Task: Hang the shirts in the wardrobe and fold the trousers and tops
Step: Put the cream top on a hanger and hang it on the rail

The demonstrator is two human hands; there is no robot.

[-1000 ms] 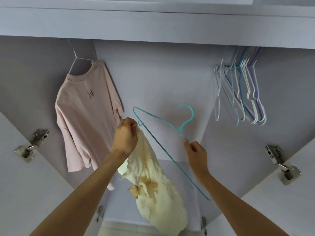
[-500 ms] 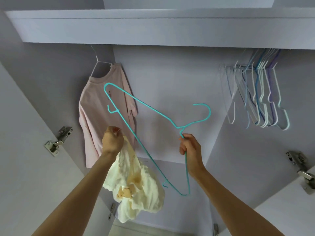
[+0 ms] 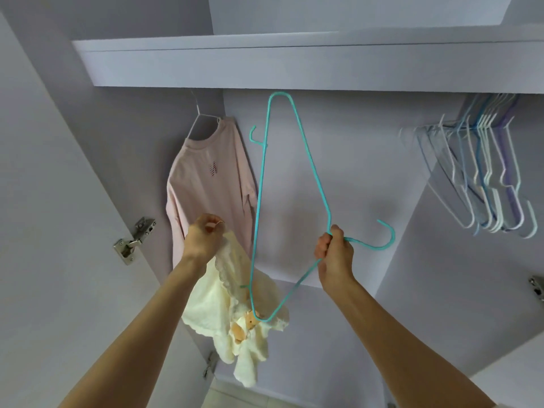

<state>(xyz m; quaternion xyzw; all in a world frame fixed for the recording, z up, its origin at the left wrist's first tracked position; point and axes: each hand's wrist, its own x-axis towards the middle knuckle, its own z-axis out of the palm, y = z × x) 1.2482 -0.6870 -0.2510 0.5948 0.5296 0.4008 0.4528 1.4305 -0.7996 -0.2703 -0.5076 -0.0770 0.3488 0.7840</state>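
My left hand point(image 3: 204, 240) pinches the top edge of a cream-yellow garment point(image 3: 238, 316) with a lace trim and a small bear motif; it hangs bunched below my fist. My right hand point(image 3: 335, 251) grips a teal wire hanger point(image 3: 309, 160) at its neck, hook pointing right. The hanger stands on end, one shoulder tip up near the shelf, the other down in front of the cream garment. A pale pink T-shirt point(image 3: 209, 189) hangs on a white hanger at the wardrobe's back left.
A shelf point(image 3: 294, 63) spans the wardrobe above the hanging space. A bunch of several empty hangers point(image 3: 485, 178) in white, blue and purple hangs at the right. Open doors with metal hinges point(image 3: 134, 240) flank both sides.
My right hand has turned the teal hanger from lying slanted to standing on end. Its lower tip now reaches the cream garment. My left hand stays gripping the garment.
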